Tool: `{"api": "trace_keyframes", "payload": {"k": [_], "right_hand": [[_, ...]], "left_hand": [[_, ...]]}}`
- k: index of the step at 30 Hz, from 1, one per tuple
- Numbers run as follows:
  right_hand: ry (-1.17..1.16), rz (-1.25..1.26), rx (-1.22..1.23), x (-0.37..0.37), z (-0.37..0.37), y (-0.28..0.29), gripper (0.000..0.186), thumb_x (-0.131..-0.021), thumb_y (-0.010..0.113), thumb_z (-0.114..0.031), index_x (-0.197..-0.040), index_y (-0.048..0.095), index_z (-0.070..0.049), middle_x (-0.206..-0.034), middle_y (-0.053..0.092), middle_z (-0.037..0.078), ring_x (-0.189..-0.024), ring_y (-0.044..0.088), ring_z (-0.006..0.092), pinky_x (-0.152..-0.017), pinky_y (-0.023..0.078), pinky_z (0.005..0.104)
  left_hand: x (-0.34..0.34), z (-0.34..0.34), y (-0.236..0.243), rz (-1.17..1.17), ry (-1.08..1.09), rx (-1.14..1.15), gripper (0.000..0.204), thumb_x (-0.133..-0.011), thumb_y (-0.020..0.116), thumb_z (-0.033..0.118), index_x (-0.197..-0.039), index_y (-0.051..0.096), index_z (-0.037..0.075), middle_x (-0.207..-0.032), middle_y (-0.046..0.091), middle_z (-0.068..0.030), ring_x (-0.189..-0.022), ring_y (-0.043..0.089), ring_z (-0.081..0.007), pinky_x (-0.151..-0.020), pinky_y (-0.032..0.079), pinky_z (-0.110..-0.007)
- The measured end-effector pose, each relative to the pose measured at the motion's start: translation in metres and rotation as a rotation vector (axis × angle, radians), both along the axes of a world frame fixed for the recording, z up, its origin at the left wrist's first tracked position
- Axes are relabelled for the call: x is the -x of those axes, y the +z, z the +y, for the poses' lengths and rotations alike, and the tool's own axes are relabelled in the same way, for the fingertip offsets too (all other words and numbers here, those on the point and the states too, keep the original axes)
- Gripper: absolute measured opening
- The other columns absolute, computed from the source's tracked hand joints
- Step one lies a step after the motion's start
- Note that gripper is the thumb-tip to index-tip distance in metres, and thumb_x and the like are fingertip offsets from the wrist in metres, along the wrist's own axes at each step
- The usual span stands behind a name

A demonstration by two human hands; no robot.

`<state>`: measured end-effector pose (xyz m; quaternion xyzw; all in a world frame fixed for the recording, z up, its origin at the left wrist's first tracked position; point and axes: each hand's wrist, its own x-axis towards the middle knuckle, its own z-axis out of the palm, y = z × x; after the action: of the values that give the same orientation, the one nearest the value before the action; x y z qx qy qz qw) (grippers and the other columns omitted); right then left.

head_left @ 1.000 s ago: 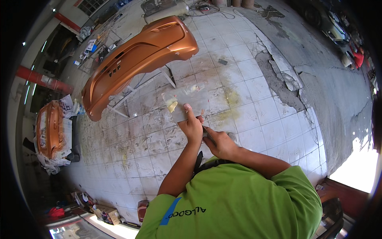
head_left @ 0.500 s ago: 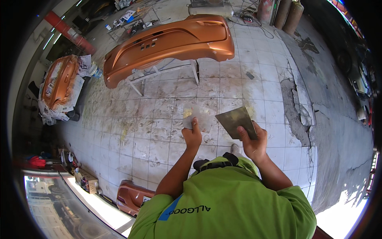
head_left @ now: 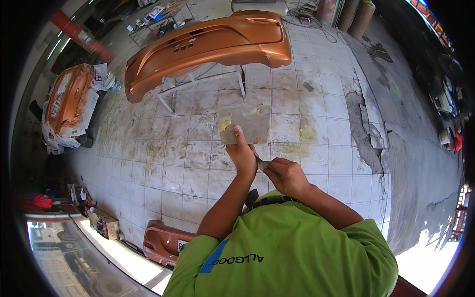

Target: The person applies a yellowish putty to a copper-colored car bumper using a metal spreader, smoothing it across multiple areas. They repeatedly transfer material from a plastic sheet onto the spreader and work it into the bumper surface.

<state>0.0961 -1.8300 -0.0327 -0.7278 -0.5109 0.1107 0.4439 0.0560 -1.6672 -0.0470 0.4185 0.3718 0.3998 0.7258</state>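
Note:
My left hand [head_left: 241,157] is closed on a thin grey rectangular plate [head_left: 253,123], thumb on top. A yellow smear like body putty lies beside the thumb. Close to my left wrist, my right hand [head_left: 291,179] grips a dark flat spreader plate [head_left: 263,163], seen almost edge-on. Its tip is next to the base of the left hand; whether they touch I cannot tell. Ahead of me, an orange car bumper [head_left: 208,43] rests on a white metal stand [head_left: 225,79].
Tiled floor [head_left: 193,133] spreads below my hands, with a broken strip [head_left: 361,128] at the right. Another orange car part [head_left: 69,96], with paper around it, stands at the left. A reddish-brown car part [head_left: 161,242] lies near my left elbow. Gas cylinders [head_left: 361,17] stand at the far right.
My right hand has swung inward and down to my left wrist, turning its plate edge-on. The left plate has tipped up slightly, showing more of its face.

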Motion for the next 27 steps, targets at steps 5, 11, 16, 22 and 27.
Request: {"api": "trace_keyframes", "payload": {"k": [5,11,16,22,27], "right_hand": [[0.019,-0.109,0.35,-0.002,-0.022,0.008,0.015,-0.096,0.072,-0.013,-0.107,0.076,-0.004,-0.094,0.071,0.014,-0.088,0.072,0.039,-0.076,0.058,0.0509],[-0.335,0.113,0.128,-0.033,-0.074,-0.01,0.015,-0.092,0.072,-0.01,-0.105,0.073,-0.002,-0.096,0.071,0.016,-0.087,0.071,0.041,-0.077,0.058,0.0486],[-0.231,0.115,0.039,-0.067,-0.083,-0.006,0.019,-0.092,0.07,-0.008,-0.11,0.069,-0.003,-0.1,0.07,0.017,-0.091,0.07,0.0417,-0.078,0.058,0.0507],[-0.251,0.002,0.069,-0.137,-0.132,-0.008,0.015,-0.094,0.073,-0.009,-0.108,0.07,-0.005,-0.099,0.069,0.014,-0.092,0.069,0.04,-0.078,0.057,0.0486],[-0.361,0.609,-0.145,-0.216,-0.223,-0.031,0.03,-0.079,0.063,0.0,-0.108,0.065,-0.007,-0.097,0.066,0.005,-0.09,0.068,0.0209,-0.075,0.054,0.0361]], "left_hand": [[-0.003,0.042,0.01,-0.13,0.3,0.104,0.043,-0.106,0.071,0.047,-0.121,0.063,0.008,-0.082,0.06,0.0033,-0.053,0.042,-0.0055,-0.048,0.031,-0.024],[-0.02,0.035,-0.005,0.009,0.026,0.091,0.052,-0.106,0.071,0.046,-0.142,0.057,0.01,-0.122,0.067,-0.0012,-0.094,0.06,-0.0091,-0.076,0.046,-0.026],[-0.083,-0.078,0.006,-0.052,-0.207,0.155,0.054,-0.109,0.068,0.038,-0.15,0.049,0.009,-0.112,0.067,-0.006,-0.061,0.053,-0.0102,-0.057,0.048,-0.031],[-0.171,-0.089,-0.026,-0.102,-0.051,-0.329,0.055,-0.109,0.067,0.036,-0.155,0.047,0.014,-0.13,0.066,-0.0042,-0.079,0.059,-0.0051,-0.053,0.039,-0.024],[-0.216,-0.082,-0.017,0.103,-0.116,-0.128,0.059,-0.107,0.072,0.034,-0.154,0.049,0.007,-0.146,0.062,-0.0094,-0.122,0.062,-0.0178,-0.09,0.053,-0.034]]}}
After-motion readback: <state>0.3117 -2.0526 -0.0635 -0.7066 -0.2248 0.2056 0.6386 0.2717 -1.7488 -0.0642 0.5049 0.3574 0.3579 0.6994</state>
